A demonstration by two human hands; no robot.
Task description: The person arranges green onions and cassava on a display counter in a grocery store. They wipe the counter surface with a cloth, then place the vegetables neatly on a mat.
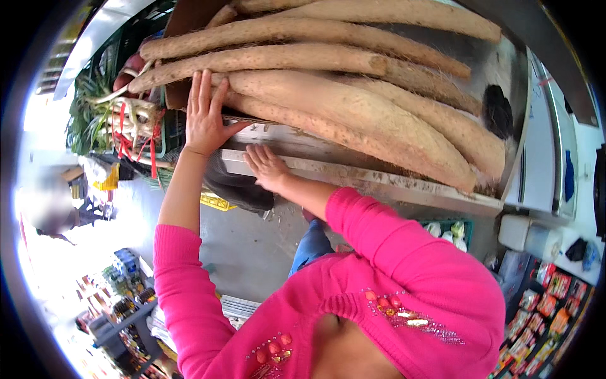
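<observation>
Several long, tan, hairy yam roots (331, 104) lie side by side on a metal counter with a raised rim (360, 177). My left hand (206, 111), fingers extended, rests at the left ends of the nearer yams, its thumb along the edge of a cardboard piece beneath them. My right hand (267, 166) is flat with its fingers together at the counter's near rim, below and right of my left hand; it holds nothing. Whether its palm presses on the rim cannot be told. At the counter's right end lies a black glove or cloth (497, 111).
Left of the yams, a dark green crate (165, 128) holds scallions (87, 109) bound with red ties and red onions (132, 68). Dark cloth (241, 187) hangs below the rim. A green crate (468, 232) stands on the floor at right; packaged goods (544, 308) fill shelves. A person (87, 213) is far left.
</observation>
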